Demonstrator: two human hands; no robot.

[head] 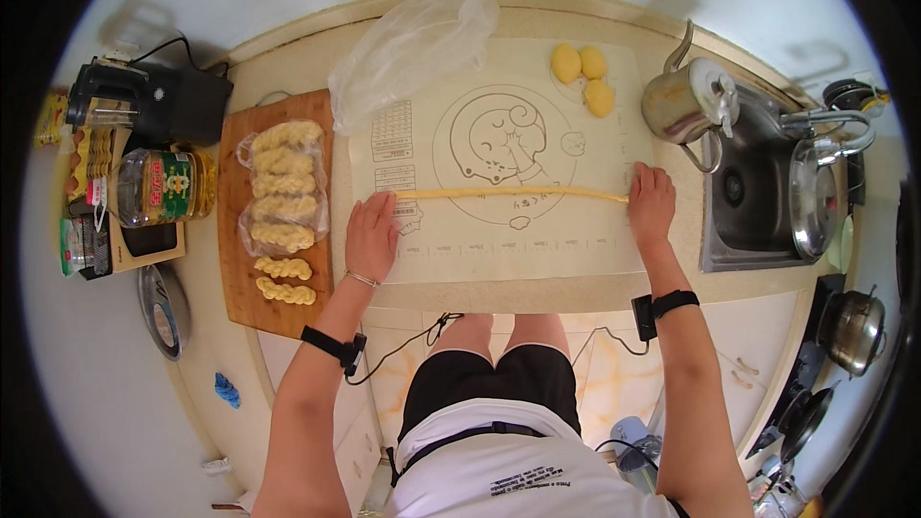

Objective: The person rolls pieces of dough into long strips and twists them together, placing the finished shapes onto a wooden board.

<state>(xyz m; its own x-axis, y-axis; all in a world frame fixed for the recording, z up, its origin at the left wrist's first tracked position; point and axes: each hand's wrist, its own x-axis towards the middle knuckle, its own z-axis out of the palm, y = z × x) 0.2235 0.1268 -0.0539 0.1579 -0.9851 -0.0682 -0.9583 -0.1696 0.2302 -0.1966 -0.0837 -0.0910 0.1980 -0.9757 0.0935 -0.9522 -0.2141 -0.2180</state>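
A long thin rope of yellow dough point(504, 192) stretches across a printed pastry mat point(468, 259). At its left end lies my left hand point(372, 234), palm down, fingertips on the dough. My right hand point(652, 203) rests over the right end, its fingers close together. Whether either hand pinches the dough is hidden under the fingers. Three balls of yellow dough point(566, 63) sit at the mat's far right corner. To the left, a wooden board point(277, 316) bears several twisted dough pieces point(286, 293), most of them under clear plastic film.
A crumpled clear plastic bag point(417, 43) lies at the back. On the right, a metal kettle point(683, 101) stands beside the sink point(741, 230), where a glass lid point(809, 201) leans. An oil bottle point(169, 187) and a black appliance point(180, 104) are beyond the board.
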